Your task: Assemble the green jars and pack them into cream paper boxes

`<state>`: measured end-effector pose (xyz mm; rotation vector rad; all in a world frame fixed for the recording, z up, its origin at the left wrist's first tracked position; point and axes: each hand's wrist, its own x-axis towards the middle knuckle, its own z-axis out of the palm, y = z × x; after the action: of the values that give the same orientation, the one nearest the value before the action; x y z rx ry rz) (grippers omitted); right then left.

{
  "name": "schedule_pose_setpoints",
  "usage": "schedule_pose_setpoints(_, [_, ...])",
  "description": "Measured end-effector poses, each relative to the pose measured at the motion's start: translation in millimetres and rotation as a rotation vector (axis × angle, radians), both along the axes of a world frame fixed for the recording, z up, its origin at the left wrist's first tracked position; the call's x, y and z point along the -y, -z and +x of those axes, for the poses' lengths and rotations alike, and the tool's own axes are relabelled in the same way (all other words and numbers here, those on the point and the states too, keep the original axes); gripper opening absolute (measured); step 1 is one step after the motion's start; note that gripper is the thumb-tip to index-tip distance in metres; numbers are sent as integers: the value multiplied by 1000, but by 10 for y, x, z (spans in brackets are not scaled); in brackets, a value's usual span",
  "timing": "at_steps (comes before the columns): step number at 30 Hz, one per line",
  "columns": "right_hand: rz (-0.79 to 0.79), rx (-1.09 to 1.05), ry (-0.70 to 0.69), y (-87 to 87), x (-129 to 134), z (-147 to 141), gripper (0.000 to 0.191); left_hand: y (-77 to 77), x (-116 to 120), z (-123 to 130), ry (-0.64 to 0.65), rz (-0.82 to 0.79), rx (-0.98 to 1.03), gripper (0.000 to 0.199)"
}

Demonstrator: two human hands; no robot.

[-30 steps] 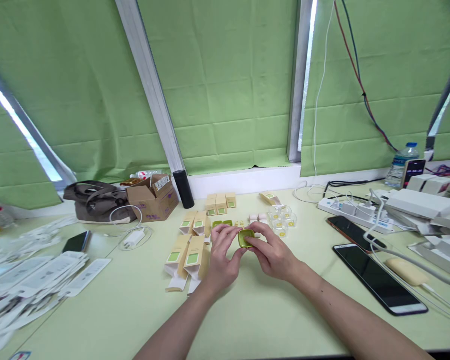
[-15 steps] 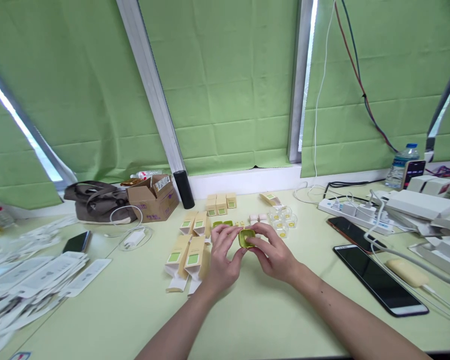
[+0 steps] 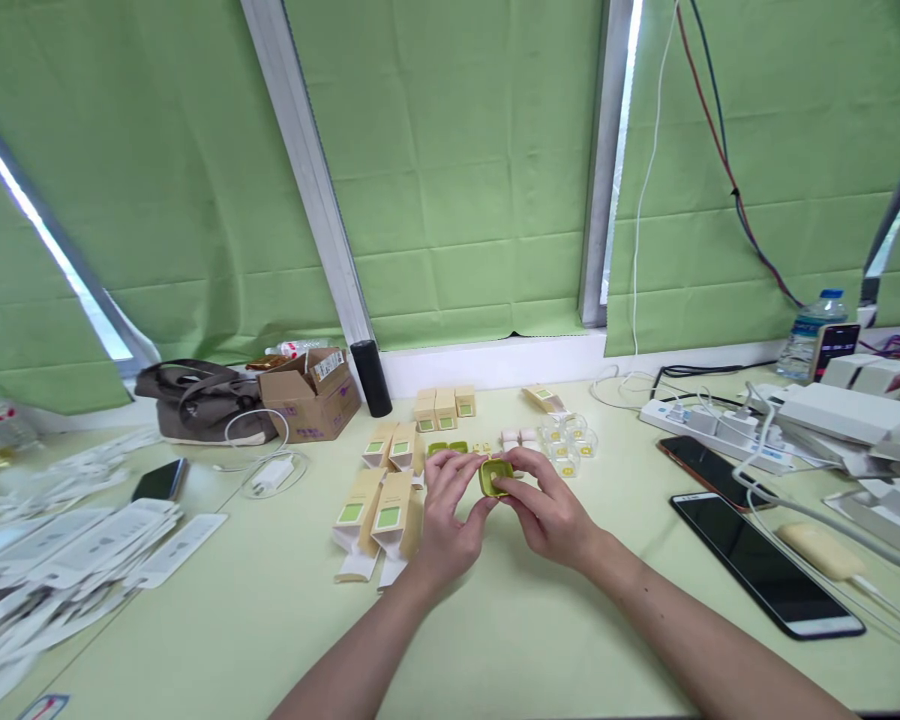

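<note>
A small olive-green square container (image 3: 494,472), hollow side facing me, is held up above the table between both hands. My left hand (image 3: 454,510) pinches its left side with thumb and fingers. My right hand (image 3: 551,505) grips the right side, and one of its fingers reaches into the hollow. Whether something small lies under that finger cannot be made out. Just behind the hands sit other green containers (image 3: 448,448), small yellowish pieces (image 3: 481,448) and pinkish-white pieces (image 3: 518,438). Clear plastic cups with yellow centres (image 3: 567,440) stand to the right of these.
Cream cartons with open flaps (image 3: 395,512) stand left of my hands, smaller cartons (image 3: 445,408) behind. Phones (image 3: 765,565) and a power strip (image 3: 712,432) with cables lie right. White printed sleeves (image 3: 97,545), a cardboard box (image 3: 311,395) and a bag (image 3: 202,402) are left.
The view has shifted slightly. Both hands still hold the green container, and the right finger inside it has moved a little.
</note>
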<state>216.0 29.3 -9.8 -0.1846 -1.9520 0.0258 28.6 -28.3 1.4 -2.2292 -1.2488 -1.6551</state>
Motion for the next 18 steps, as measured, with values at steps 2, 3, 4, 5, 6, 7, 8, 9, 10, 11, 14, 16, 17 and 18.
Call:
schedule_pose_setpoints(2, [1, -4, -5, -4, 4, -3, 51, 4, -4, 0, -4, 2, 2, 40])
schedule_pose_setpoints(3, [3, -4, -8, -5, 5, -4, 51, 5, -5, -1, -5, 4, 3, 40])
schedule_pose_setpoints(4, [3, -3, -10, -7, 4, -6, 52, 6, -6, -3, -6, 4, 5, 40])
schedule_pose_setpoints(5, [3, 0, -13, -9, 3, -7, 52, 7, -6, -5, -7, 2, 6, 40])
schedule_pose_setpoints(6, [4, 4, -15, -11, 0, -8, 52, 8, -6, -6, -8, -2, 7, 40])
schedule_pose_setpoints(7, [5, 8, -17, -13, -3, -10, 51, 9, -6, -8, -9, -6, 6, 40])
schedule_pose_setpoints(8, [7, 12, -20, -16, -6, -10, 51, 10, -5, -9, -11, -11, 4, 39])
schedule_pose_setpoints(9, [9, 16, -22, -19, -9, -11, 50, 10, -5, -9, -14, -12, 3, 39])
schedule_pose_setpoints(10, [12, 18, -22, -21, -11, -10, 49, 11, -4, -9, -16, -11, 3, 39])
schedule_pose_setpoints(11, [12, 19, -21, -24, -13, -10, 48, 11, -5, -8, -18, -9, 4, 39])
schedule_pose_setpoints(14, [6, 7, -8, -29, -10, -8, 45, 15, -11, -5, -21, -7, 0, 40])
schedule_pose_setpoints(16, [-6, -3, 3, -31, -5, -8, 42, 19, -18, -5, -18, -4, -6, 40])
schedule_pose_setpoints(17, [-13, -6, 6, -31, -3, -9, 41, 22, -22, -6, -15, 2, -7, 40])
schedule_pose_setpoints(18, [-20, -7, 7, -30, -1, -11, 42, 24, -25, -8, -10, 8, -8, 40])
